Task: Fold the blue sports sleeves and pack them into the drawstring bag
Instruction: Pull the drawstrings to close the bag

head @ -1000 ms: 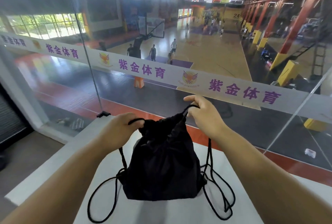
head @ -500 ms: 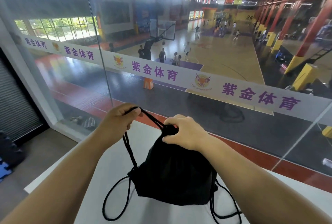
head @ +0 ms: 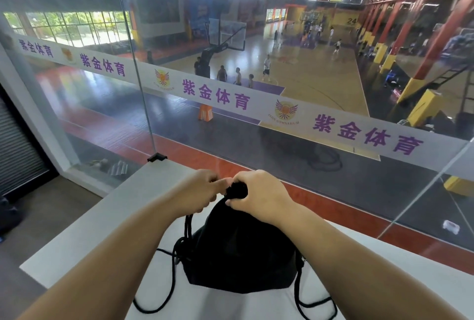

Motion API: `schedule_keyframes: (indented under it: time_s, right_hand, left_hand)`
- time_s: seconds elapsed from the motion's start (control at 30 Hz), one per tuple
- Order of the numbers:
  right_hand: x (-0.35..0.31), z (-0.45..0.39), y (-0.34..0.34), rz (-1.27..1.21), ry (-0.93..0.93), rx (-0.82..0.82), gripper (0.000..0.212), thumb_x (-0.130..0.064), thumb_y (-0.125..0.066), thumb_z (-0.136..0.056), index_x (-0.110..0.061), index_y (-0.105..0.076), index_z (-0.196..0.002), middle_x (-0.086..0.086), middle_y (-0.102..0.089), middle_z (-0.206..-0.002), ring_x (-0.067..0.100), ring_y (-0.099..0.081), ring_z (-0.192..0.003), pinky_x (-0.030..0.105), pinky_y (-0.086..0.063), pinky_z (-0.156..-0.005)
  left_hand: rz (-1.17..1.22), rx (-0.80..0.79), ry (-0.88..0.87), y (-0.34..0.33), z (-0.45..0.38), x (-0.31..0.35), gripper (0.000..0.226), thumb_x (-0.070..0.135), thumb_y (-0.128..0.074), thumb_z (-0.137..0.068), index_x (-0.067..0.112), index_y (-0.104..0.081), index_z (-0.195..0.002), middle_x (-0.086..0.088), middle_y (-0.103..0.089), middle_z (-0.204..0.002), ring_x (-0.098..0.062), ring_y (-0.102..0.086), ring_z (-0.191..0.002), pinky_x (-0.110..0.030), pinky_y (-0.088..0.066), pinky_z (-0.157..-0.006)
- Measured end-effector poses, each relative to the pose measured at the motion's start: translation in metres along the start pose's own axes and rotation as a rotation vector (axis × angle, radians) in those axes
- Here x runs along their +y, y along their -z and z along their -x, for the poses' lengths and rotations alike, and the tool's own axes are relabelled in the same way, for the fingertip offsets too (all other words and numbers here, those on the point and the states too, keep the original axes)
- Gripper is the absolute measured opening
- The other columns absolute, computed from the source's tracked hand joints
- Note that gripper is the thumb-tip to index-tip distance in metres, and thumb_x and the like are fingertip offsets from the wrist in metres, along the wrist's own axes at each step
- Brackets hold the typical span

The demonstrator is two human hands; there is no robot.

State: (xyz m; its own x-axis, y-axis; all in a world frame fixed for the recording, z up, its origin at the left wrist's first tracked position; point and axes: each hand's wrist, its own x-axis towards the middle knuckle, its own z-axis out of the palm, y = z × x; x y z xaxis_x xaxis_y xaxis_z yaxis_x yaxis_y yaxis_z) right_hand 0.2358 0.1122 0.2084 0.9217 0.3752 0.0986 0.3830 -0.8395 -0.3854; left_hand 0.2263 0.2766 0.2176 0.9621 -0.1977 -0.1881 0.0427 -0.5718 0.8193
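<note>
While both hands clamp its bunched neck, soft black drawstring bag (head: 241, 255) slumps on smooth white ledge (head: 123, 206).

white ledge (head: 84, 232); glass panel (head: 256, 104)

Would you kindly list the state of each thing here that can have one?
drawstring bag: mouth cinched shut, standing on the white table.
cords: left side taut, ends looped on table.
left hand: grips the cord.
right hand: grips the bag's gathered neck.
</note>
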Motion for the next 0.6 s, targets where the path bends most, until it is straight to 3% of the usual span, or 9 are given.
schedule_keyframes:
  time_s: [0.13,0.27,0.37,0.47,0.6]
  right_hand:
    - [0.01,0.004,0.001,0.095,0.024,0.021,0.03,-0.04,-0.062,-0.072,-0.033,-0.059,-0.101,-0.01,-0.063,-0.098,0.02,-0.054,-0.095,0.033,-0.05,-0.071]
    - [0.042,0.01,0.017,0.21,-0.073,-0.002,0.038,-0.044,-0.059,-0.071,-0.038,-0.053,-0.108,-0.014,-0.059,-0.106,0.02,-0.051,-0.101,0.032,-0.046,-0.069]
    - [0.062,0.021,0.022,0.231,-0.141,-0.026,0.03,-0.046,-0.056,-0.071,-0.035,-0.053,-0.099,-0.013,-0.055,-0.097,0.02,-0.052,-0.098,0.032,-0.044,-0.066]
    - [0.065,0.028,0.02,0.158,-0.139,-0.037,0.031,-0.043,-0.059,-0.07,-0.035,-0.052,-0.098,-0.013,-0.059,-0.094,0.018,-0.058,-0.094,0.031,-0.046,-0.065]
    - [0.061,0.029,0.015,0.117,-0.134,-0.102,0.06,-0.042,-0.061,-0.072,-0.044,-0.042,-0.129,-0.008,-0.058,-0.118,0.02,-0.054,-0.11,0.035,-0.049,-0.084]
  left_hand:
    - [-0.09,0.165,-0.098,0.006,-0.003,0.001,0.04,0.034,-0.053,-0.093,0.014,-0.046,-0.059,0.008,-0.033,-0.048,-0.004,-0.029,-0.038,-0.018,-0.025,-0.042]
    - [0.079,0.408,-0.032,0.032,-0.007,-0.014,0.039,0.033,-0.055,-0.091,0.014,-0.044,-0.058,0.003,-0.032,-0.051,-0.015,-0.028,-0.046,-0.029,-0.028,-0.054]
    - [0.071,0.495,-0.009,0.029,-0.01,-0.02,0.04,0.035,-0.052,-0.092,0.004,-0.05,-0.068,-0.002,-0.035,-0.055,-0.018,-0.031,-0.049,-0.031,-0.029,-0.057]
    - [-0.102,0.458,-0.028,0.017,-0.014,-0.023,0.041,0.038,-0.047,-0.094,0.0,-0.054,-0.082,-0.004,-0.043,-0.063,-0.018,-0.037,-0.053,-0.031,-0.029,-0.054]
    - [-0.153,0.155,0.024,0.003,-0.023,-0.031,0.023,0.038,-0.052,-0.092,0.016,-0.058,-0.093,0.0,-0.06,-0.074,-0.018,-0.052,-0.063,-0.031,-0.04,-0.062]
